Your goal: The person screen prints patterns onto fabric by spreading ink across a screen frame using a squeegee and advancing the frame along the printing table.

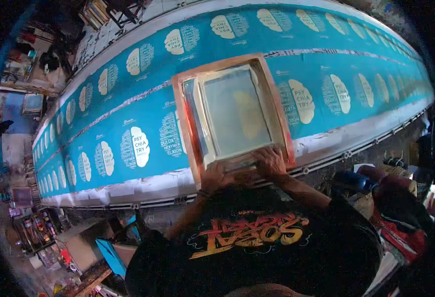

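Note:
A screen-printing frame [221, 66] with a wooden border lies on the long printed teal sheet [86, 136]. Its pale mesh [222, 111] shows a yellowish patch on the right, and red smears mark the side bars. At the near edge, my left hand [213, 176] grips the left corner area, its fingers partly hidden. My right hand [271, 161] is closed over the near bar toward the right corner, fingers bent and knuckles up. Between the hands runs a dim bar; whether it is a separate tool I cannot tell. White brain-shaped prints [139, 147] flank the frame.
The long table's metal rail [347, 155] runs along the near side. Behind me on the right are a dark blue rounded object [351, 182] and red and dark cloth [401, 213]. Boxes and a rack of small bottles [41, 227] crowd the lower left.

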Demonstrator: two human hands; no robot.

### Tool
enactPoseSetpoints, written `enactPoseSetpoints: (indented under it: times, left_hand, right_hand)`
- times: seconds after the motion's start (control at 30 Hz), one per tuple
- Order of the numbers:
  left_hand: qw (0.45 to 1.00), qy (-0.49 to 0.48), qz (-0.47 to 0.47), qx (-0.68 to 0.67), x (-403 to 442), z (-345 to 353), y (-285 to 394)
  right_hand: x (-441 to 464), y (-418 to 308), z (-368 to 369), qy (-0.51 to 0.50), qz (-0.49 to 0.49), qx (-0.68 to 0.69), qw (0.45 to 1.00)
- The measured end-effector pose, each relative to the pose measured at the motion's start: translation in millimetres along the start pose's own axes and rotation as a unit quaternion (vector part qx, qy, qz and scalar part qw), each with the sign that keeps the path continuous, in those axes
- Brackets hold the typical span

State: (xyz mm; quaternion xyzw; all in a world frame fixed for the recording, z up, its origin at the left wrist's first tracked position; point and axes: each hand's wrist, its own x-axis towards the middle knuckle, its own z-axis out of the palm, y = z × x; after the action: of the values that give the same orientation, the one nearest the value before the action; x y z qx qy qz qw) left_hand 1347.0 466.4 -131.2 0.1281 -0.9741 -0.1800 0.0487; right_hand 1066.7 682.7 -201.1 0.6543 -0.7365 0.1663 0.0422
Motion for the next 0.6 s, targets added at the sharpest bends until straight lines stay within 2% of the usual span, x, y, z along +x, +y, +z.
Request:
enactPoseSetpoints:
  times: [0.03,0.07,0.13,0.2,0.23,0.3,0.33,0.37,0.4,0.43,0.5,0.53,0.57,0.6]
  left_hand:
    - [0.993,0.040,-0.065,-0.089,-9.0,20.5,-8.9]
    - [0.973,0.078,-0.127,-0.179,-17.5,42.9,-19.5]
    - [0.890,0.148,-0.242,-0.356,-24.1,74.9,-37.6]
    - [0.872,0.245,-0.289,-0.310,-18.0,56.2,-49.5]
    - [0.894,0.309,-0.273,-0.175,-5.3,27.6,-60.0]
    - [0.881,0.333,-0.330,0.068,8.2,-19.5,-51.7]
    - [0.881,0.331,-0.331,0.064,5.9,-20.3,-60.9]
    - [0.898,0.255,-0.359,0.013,0.9,-21.3,-70.7]
    - [0.906,0.174,-0.384,-0.037,-3.9,-17.1,-78.4]
    - [0.905,0.172,-0.386,-0.040,-6.2,-8.6,-83.7]
    - [0.910,0.310,-0.267,-0.061,-10.1,2.8,-96.4]
    - [0.884,0.253,-0.359,-0.161,-3.0,-30.3,-62.9]
    - [0.883,0.252,-0.362,-0.159,-0.7,-24.8,-64.7]
    - [0.736,0.347,-0.366,-0.451,0.4,-12.4,-72.9]
  right_hand:
    - [7.3,-19.0,-49.9,0.010,0.040,0.110,0.993]
    - [16.2,-29.4,-69.1,0.016,0.043,0.108,0.993]
    - [44.3,-33.0,-99.8,-0.030,0.063,0.015,0.997]
    - [56.9,-31.9,-131.6,-0.054,0.066,0.059,0.995]
    - [63.9,-31.2,-147.1,-0.079,0.066,0.106,0.989]
    - [49.7,-40.1,-160.8,-0.059,0.053,0.067,0.995]
    - [36.8,-38.6,-153.9,-0.030,0.049,0.093,0.994]
    - [25.4,-37.7,-146.0,-0.001,0.045,0.121,0.992]
    - [16.3,-37.7,-138.3,-0.031,0.069,0.122,0.990]
    - [15.6,-30.1,-123.7,-0.035,0.069,0.122,0.989]
    - [26.7,-15.9,-96.8,0.026,0.017,0.058,0.998]
    - [55.6,-14.9,-100.9,-0.053,0.055,0.051,0.996]
    - [94.5,-7.4,-107.6,-0.131,0.091,0.043,0.986]
    - [120.4,15.0,-79.0,-0.059,0.085,0.054,0.993]
